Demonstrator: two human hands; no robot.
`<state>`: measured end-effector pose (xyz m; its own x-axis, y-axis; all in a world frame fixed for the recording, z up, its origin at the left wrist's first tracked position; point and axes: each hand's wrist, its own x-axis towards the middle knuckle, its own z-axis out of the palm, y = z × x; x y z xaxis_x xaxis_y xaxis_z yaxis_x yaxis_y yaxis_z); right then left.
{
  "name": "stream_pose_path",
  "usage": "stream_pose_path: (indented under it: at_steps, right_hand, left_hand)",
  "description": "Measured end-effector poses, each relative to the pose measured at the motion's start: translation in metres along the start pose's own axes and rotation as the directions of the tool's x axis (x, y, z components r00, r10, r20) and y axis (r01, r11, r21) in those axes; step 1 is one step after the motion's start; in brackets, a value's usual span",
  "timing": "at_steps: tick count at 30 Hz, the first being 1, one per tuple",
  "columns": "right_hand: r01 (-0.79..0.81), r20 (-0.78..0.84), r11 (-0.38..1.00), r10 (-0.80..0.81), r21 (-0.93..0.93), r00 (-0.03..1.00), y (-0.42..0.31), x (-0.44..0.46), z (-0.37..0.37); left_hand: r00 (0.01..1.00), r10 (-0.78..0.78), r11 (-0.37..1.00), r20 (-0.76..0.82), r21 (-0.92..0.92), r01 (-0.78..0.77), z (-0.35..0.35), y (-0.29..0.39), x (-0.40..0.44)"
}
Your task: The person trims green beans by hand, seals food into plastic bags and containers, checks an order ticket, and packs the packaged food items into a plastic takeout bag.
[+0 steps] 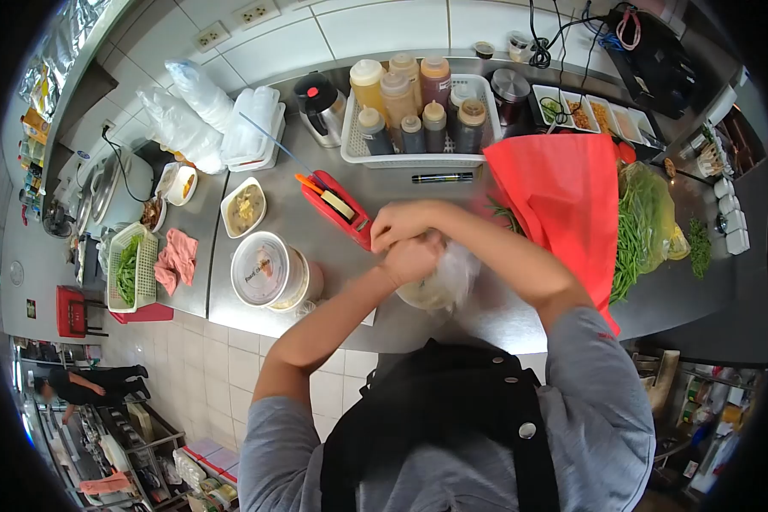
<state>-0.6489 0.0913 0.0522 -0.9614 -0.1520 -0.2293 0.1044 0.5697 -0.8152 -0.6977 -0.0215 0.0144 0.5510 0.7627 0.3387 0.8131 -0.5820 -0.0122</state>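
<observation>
My left hand (412, 260) and my right hand (401, 223) meet above the steel counter, with fingers closed at the top of a clear plastic bag (459, 271). Inside the bag is a round, pale container, blurred and partly hidden by my forearms. Just left of my hands lies a red tape dispenser (337, 209). Farther left stand round lidded tubs (261, 268). A red cloth bag (563, 200) lies to the right, beside the arm that crosses over. Which arm belongs to which side is judged from their crossing at the wrists.
A white basket of sauce bottles (418, 160) stands at the back, next to a thermos jug (322, 109). Green beans (630, 247) lie at the right. A bowl of food (244, 208) sits left. Another person (94, 386) is far off at the lower left.
</observation>
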Motion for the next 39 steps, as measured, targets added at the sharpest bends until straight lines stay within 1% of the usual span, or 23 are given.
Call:
stream_pose_path:
  at_steps: [1, 3, 5, 7, 9, 11, 13, 14, 16, 21, 23, 25, 26, 27, 28, 29, 31, 32, 34, 36, 37, 38, 39]
  right_hand:
    - [0.021, -0.296, 0.993, 0.015, 0.117, 0.955, -0.013, -0.023, 0.0]
    - [-0.024, -0.488, 0.874, 0.293, 0.485, 0.822, -0.049, -0.073, -0.001]
    - [0.039, -0.856, 0.972, 0.184, 0.231, 0.483, -0.027, -0.107, 0.021]
    - [-0.114, -0.883, 0.91, 0.415, 0.4, 0.219, 0.006, -0.142, 0.056]
    - [-0.273, -0.864, 0.846, 0.495, 0.458, 0.086, 0.019, -0.158, 0.098]
    - [-0.243, -0.456, 0.582, 0.784, 0.776, 0.423, -0.008, -0.156, 0.121]
    - [-0.189, -0.308, 0.487, 0.761, 0.853, 0.571, -0.038, -0.134, 0.146]
    - [-0.187, -0.314, 0.493, 0.758, 0.85, 0.571, -0.036, -0.121, 0.159]
    - [0.058, -0.402, 0.446, 0.734, 0.893, 0.547, -0.026, -0.096, 0.175]
    - [0.026, -0.47, 0.517, 0.754, 0.856, 0.459, -0.01, -0.11, 0.154]
    - [-0.224, -0.581, 0.701, 0.696, 0.677, 0.422, 0.008, -0.12, 0.134]
    - [-0.304, -0.743, 0.885, 0.462, 0.353, 0.484, 0.02, -0.123, 0.109]
    - [-0.3, -0.745, 0.887, 0.458, 0.35, 0.485, 0.019, -0.119, 0.094]
    - [-0.319, -0.712, 0.921, 0.379, 0.225, 0.591, 0.018, -0.112, 0.078]
    - [-0.321, -0.658, 0.942, 0.301, 0.095, 0.69, 0.015, -0.104, 0.066]
    - [-0.316, -0.661, 0.945, 0.292, 0.087, 0.691, 0.016, -0.089, 0.057]
    - [-0.107, -0.471, 0.986, 0.035, -0.128, 0.881, 0.015, -0.058, 0.045]
    - [-0.107, -0.471, 0.985, 0.03, -0.137, 0.882, 0.002, -0.052, 0.043]
    - [-0.236, -0.509, 0.905, 0.026, -0.354, 0.86, -0.026, -0.047, 0.049]
    - [-0.336, -0.496, 0.864, 0.12, -0.374, 0.86, -0.065, -0.057, 0.065]
    - [-0.433, -0.485, 0.812, 0.218, -0.392, 0.847, -0.081, -0.064, 0.08]
    - [-0.434, -0.482, 0.813, 0.222, -0.389, 0.847, -0.089, -0.072, 0.104]
    - [-0.578, -0.673, 0.594, 0.081, -0.559, 0.735, -0.095, -0.085, 0.131]
  left_hand:
    - [1.0, -0.003, 1.0, 0.0, -0.001, 0.003, -0.001, -0.001, 0.0]
    - [0.922, -0.373, 0.926, 0.102, -0.019, 0.376, -0.003, -0.002, 0.0]
    - [0.916, -0.402, 0.914, 0.019, -0.045, 0.402, 0.007, -0.008, -0.003]
    - [0.842, -0.539, 0.841, 0.007, -0.04, 0.539, 0.007, -0.008, -0.002]
    - [0.829, -0.56, 0.829, -0.008, -0.023, 0.559, 0.006, -0.004, 0.001]
    - [0.815, -0.58, 0.815, -0.022, -0.006, 0.58, 0.004, 0.001, 0.002]
    - [0.802, -0.597, 0.802, 0.007, 0.026, 0.597, 0.0, 0.004, 0.002]
    - [0.803, -0.596, 0.803, 0.002, 0.029, 0.595, 0.0, 0.004, 0.001]
    - [0.817, -0.576, 0.817, -0.027, -0.001, 0.577, -0.002, 0.003, -0.002]
    - [0.864, -0.503, 0.864, 0.005, 0.043, 0.502, -0.008, -0.001, -0.022]
    - [0.891, -0.453, 0.891, 0.021, 0.055, 0.452, -0.012, 0.005, -0.031]
    - [0.916, -0.365, 0.929, 0.168, 0.12, 0.349, -0.022, 0.021, -0.042]
    - [0.961, -0.248, 0.965, 0.124, 0.115, 0.235, -0.023, 0.027, -0.047]
    - [0.961, -0.249, 0.965, 0.123, 0.119, 0.234, -0.022, 0.031, -0.046]
    - [0.989, -0.115, 0.993, 0.093, 0.052, 0.11, -0.025, 0.037, -0.04]
    - [0.998, 0.018, 1.0, 0.053, -0.005, -0.018, -0.027, 0.043, -0.036]
    - [0.99, 0.003, 1.0, 0.14, -0.002, -0.002, -0.021, 0.046, -0.031]
    - [0.992, 0.018, 1.0, 0.124, 0.01, -0.019, -0.019, 0.044, -0.028]
    - [0.994, 0.034, 0.999, 0.108, 0.03, -0.037, -0.015, 0.042, -0.024]
    - [0.953, -0.208, 0.954, -0.222, -0.26, 0.148, -0.012, 0.046, -0.024]
    - [0.953, -0.21, 0.953, -0.22, -0.263, 0.15, -0.011, 0.046, -0.026]
    - [0.982, -0.153, 0.982, -0.111, -0.13, 0.139, -0.011, 0.047, -0.029]
    - [0.994, -0.106, 0.994, 0.005, 0.004, 0.106, -0.011, 0.048, -0.032]
